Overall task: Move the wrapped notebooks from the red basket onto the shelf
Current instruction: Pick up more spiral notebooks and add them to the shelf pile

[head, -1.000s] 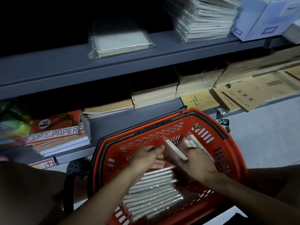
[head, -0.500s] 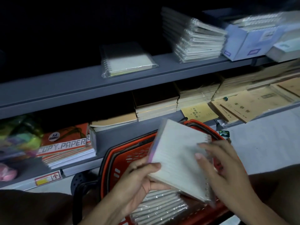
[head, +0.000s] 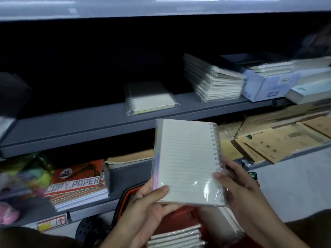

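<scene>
Wrapped notebook: in transit, above red basket, gripped at lower corners by left hand and right hand, fingers curled. On shelf: one small pile. Remaining in basket: several notebooks.

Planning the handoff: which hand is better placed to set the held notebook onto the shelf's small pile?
Probably the left hand: it grips the wrapped notebook at the corner nearer the small pile. The right hand holds the spiral edge, farther away.
</scene>
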Motion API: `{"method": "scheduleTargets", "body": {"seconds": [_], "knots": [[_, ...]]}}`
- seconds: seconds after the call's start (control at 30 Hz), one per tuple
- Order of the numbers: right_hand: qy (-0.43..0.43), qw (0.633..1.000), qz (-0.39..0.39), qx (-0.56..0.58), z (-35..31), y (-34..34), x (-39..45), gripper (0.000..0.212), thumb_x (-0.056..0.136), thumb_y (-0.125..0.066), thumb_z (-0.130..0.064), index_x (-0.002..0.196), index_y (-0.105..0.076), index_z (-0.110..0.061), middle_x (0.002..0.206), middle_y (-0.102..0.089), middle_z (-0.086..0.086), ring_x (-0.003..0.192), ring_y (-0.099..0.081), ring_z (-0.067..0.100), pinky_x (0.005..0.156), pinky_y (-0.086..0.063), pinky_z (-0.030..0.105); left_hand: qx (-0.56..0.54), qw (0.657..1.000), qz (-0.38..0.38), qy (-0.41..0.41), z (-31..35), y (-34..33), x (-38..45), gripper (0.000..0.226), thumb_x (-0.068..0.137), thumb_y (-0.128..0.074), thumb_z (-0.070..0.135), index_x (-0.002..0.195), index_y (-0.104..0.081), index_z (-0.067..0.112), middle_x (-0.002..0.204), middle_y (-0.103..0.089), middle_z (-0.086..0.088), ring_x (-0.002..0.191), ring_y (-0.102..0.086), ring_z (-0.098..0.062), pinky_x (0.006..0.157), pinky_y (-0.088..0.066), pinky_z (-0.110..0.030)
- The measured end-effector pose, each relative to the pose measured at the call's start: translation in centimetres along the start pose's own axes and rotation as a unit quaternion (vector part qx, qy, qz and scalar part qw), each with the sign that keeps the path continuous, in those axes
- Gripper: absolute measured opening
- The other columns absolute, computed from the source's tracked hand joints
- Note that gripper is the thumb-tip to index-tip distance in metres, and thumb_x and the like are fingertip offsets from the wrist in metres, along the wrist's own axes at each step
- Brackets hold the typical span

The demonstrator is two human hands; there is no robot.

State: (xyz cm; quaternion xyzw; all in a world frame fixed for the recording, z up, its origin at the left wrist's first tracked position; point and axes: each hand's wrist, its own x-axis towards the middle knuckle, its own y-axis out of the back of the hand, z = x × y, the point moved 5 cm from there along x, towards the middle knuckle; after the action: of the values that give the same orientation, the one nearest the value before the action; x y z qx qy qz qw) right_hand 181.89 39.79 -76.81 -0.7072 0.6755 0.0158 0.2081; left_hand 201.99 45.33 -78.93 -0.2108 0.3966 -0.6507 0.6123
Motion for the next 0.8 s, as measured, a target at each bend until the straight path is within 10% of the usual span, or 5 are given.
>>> {"method": "scheduleTargets", "body": {"seconds": [0.17,0.3,0.4,0.53,0.8], "knots": [[0.001,0.998,-0.040,0.038,-0.7,-1.8,1.2,0.053,0.084,-0.064,-0.002,0.130,-0.064,-0.029,0.120,-0.074,0.000,0.112,-0.070,0.024,0.096,-0.053,0.041,0.091,0.995,0.019,-0.026,1.5,0.5,0.0,0.053,0.078,-0.073,0.005,0.130,-0.064,0.009,0.129,-0.065,-0.024,0.113,-0.065,-0.045,0.070,-0.060,-0.051],[0.034,0.997,-0.042,0.046,-1.6,-2.6,2.0,0.045,0.088,-0.060,-0.005,0.128,-0.066,-0.026,0.115,-0.076,0.001,0.101,-0.074,0.018,0.071,-0.061,0.027,0.248,0.965,0.051,-0.070,2.7,0.7,-0.2,0.038,0.083,-0.077,0.010,0.119,-0.073,0.023,0.109,-0.073,-0.021,0.071,-0.070,-0.034,0.054,-0.061,-0.039],[0.064,0.997,-0.048,0.001,-1.7,-3.1,2.6,0.046,0.090,-0.060,-0.011,0.132,-0.064,-0.030,0.123,-0.073,-0.002,0.111,-0.071,0.018,0.081,-0.059,0.028,0.311,0.936,0.098,-0.135,3.9,0.6,0.0,0.047,0.082,-0.075,0.008,0.126,-0.067,0.021,0.099,-0.076,-0.016,0.053,-0.063,-0.030,0.052,-0.059,-0.038],[0.071,0.991,-0.101,-0.049,-2.5,-3.9,3.1,0.062,0.084,-0.067,-0.014,0.140,-0.055,-0.038,0.132,-0.067,-0.011,0.121,-0.064,0.013,0.105,-0.047,0.042,0.283,0.932,0.127,-0.189,5.6,0.4,0.2,0.058,0.077,-0.081,0.006,0.131,-0.061,0.017,0.103,-0.076,-0.016,0.053,-0.064,-0.031,0.048,-0.058,-0.035],[0.021,0.998,-0.037,0.048,-3.8,-4.9,5.0,0.056,0.067,-0.079,-0.012,0.122,-0.067,-0.014,0.118,-0.072,0.018,0.105,-0.072,0.029,0.093,-0.055,0.047,0.305,0.925,0.118,-0.195,7.5,-0.8,1.3,0.051,0.082,-0.078,0.007,0.127,-0.059,0.019,0.109,-0.076,-0.010,0.067,-0.068,-0.034,0.059,-0.061,-0.046]]}}
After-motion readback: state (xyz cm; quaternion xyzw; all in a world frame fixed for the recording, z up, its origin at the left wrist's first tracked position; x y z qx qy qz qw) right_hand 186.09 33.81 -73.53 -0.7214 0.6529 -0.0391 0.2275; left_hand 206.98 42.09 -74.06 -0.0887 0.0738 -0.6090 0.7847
